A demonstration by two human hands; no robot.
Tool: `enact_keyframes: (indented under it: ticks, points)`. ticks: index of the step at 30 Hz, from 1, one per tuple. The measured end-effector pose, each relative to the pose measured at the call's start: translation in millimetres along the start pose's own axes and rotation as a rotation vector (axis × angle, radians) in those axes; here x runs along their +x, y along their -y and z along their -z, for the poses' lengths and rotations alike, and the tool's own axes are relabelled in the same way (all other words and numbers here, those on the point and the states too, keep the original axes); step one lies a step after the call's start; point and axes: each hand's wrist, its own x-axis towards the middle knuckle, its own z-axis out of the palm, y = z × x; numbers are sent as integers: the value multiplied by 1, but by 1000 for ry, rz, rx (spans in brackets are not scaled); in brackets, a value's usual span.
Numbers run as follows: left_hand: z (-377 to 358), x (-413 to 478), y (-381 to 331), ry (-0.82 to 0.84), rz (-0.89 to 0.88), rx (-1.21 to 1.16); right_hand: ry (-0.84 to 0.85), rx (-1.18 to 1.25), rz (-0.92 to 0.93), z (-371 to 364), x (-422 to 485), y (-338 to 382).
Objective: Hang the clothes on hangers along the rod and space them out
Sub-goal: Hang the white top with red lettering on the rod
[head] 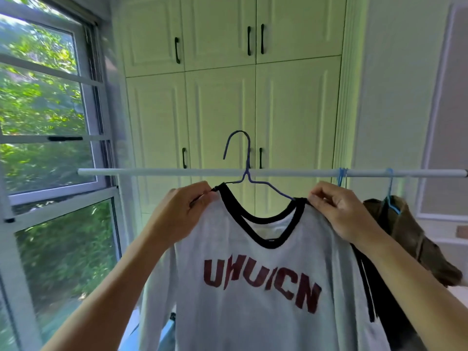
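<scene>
A white T-shirt [266, 287] with a black collar and dark red lettering sits on a blue hanger [247, 158]. The hanger's hook stands above the white rod [157, 172], free of it. My left hand [184, 214] pinches the shirt's left shoulder by the collar. My right hand [336, 211] pinches the right shoulder. On the right part of the rod hang an empty light blue hanger [342, 177] and a brown garment [410, 236] on another light blue hanger [390, 191].
A white wardrobe [220, 97] with black handles stands behind the rod. A window [50, 122] with green trees outside fills the left side. A black garment [367, 282] hangs just right of the shirt. The rod's left half is bare.
</scene>
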Motion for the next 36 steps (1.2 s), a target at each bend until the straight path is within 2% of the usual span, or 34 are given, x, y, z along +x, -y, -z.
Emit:
enact_keyframes:
  ticks: [5,11,17,25,32,36]
  points:
    - [-1,-1,13,2,28,9,92,-62,72,-8,8,9]
    - [-14,-4,17,21,-17,27,205,86,7,-7,14,5]
    - [-13,-11,48,-8,34,83,151,93,-17,2,16,-4]
    - [-14,-12,55,68,71,45,126,102,-29,2,19,-14]
    - [-28,12,25,126,-51,27,141,78,-20,-8,22,-9]
    - [-41,21,26,75,-84,6,179,14,-9,-5,23,-8]
